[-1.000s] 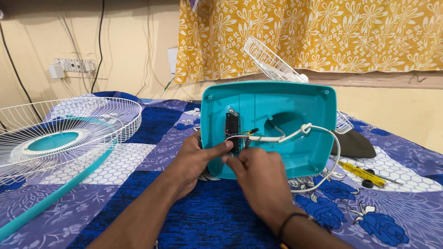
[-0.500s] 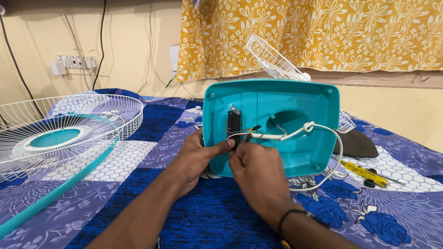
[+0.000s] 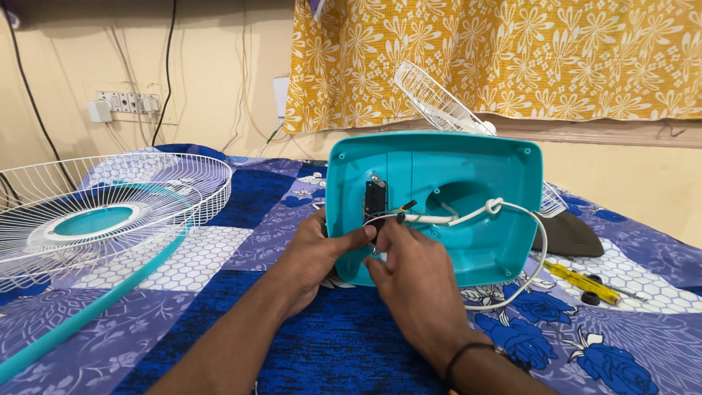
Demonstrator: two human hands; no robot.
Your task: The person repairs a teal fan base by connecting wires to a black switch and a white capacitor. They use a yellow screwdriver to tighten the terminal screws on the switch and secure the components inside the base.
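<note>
- My left hand (image 3: 316,252) and right hand (image 3: 411,281) meet at the thin wires (image 3: 384,217) under the black switch block (image 3: 375,199); fingertips pinch narrowly, but the exact wire held is hidden.
- The turquoise fan base (image 3: 468,175) stands tilted on the bed (image 3: 219,292), underside facing me; the white cord (image 3: 512,212) loops out of it.
- The fan grille (image 3: 110,212) is cut off at left.
- Compared with half a second ago, both hands sit almost unchanged.

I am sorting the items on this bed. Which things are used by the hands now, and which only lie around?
In use: left hand, right hand, teal fan base, its black switch block, white cord.

Lying about: wire fan guard, yellow screwdriver, black cover.
</note>
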